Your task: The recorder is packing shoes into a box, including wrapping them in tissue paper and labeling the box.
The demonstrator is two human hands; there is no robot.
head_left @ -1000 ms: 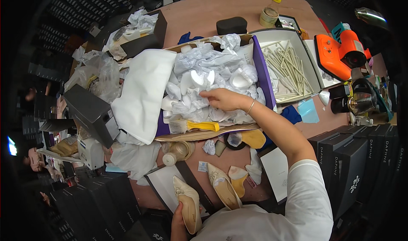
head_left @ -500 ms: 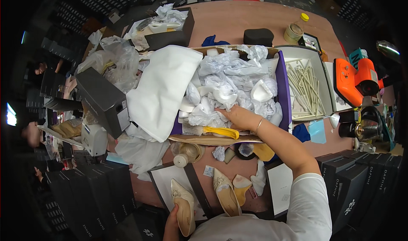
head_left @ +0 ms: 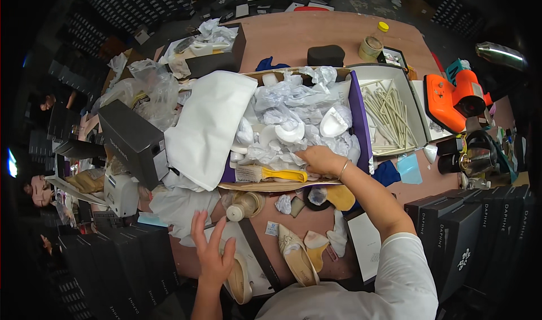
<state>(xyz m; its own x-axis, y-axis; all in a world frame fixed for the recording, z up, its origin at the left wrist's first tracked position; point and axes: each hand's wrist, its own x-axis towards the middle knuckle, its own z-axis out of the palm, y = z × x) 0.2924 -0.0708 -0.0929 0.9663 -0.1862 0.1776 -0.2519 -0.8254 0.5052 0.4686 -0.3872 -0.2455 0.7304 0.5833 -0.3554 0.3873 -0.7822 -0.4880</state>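
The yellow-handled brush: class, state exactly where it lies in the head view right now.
The yellow-handled brush lies at the near edge of the purple box of crumpled white paper, just left of the right hand, with a small glue bottle on the table below it.

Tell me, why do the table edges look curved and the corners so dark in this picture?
Head view: a fisheye lens bends straight lines toward the rim, so the brown table bows and the black boxes lean; the corners fall outside the lens circle and go black. The middle is evenly lit and sharp: the right hand on white tissue paper, the left hand slightly soft.
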